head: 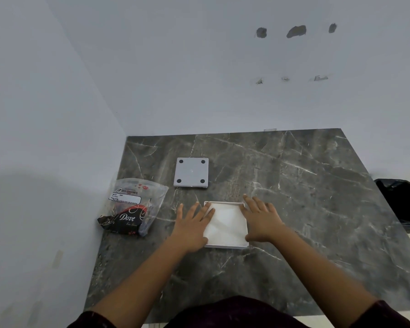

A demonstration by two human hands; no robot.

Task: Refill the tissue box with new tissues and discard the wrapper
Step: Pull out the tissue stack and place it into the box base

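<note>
Dark grey marble table [294, 209] with white veins, set into a corner of pale walls; white square tissue box [225, 245] sits open-side up near the middle of the table, a stack of white tissues [226, 221] filling it flush to the rim; left hand [193, 224] lies flat, fingers spread and extended, palm on the table just beside the box's left edge, fingertips over the upper-left part of the tissues; right hand [260, 220] likewise flat and splayed, resting on the right rim of the box, thumb side on the tissues, outer fingers over the table; neither hand grips anything, both press down open; grey square lid [191, 172] with four black round feet at its corners lies underside up, further from the person, apart from the box, up and to the left of it; crumpled plastic wrapper [130, 209], clear at the top with a white label, dark with "Dove" lettering at the bottom, lies at the table's left edge near the wall, well left of the left hand; it looks emptied and slack; black bin bag [402, 204] visible beyond the table's right edge; wall behind shows several chipped patches [296, 31]; dark sleeves at the bottom of the view.
</note>
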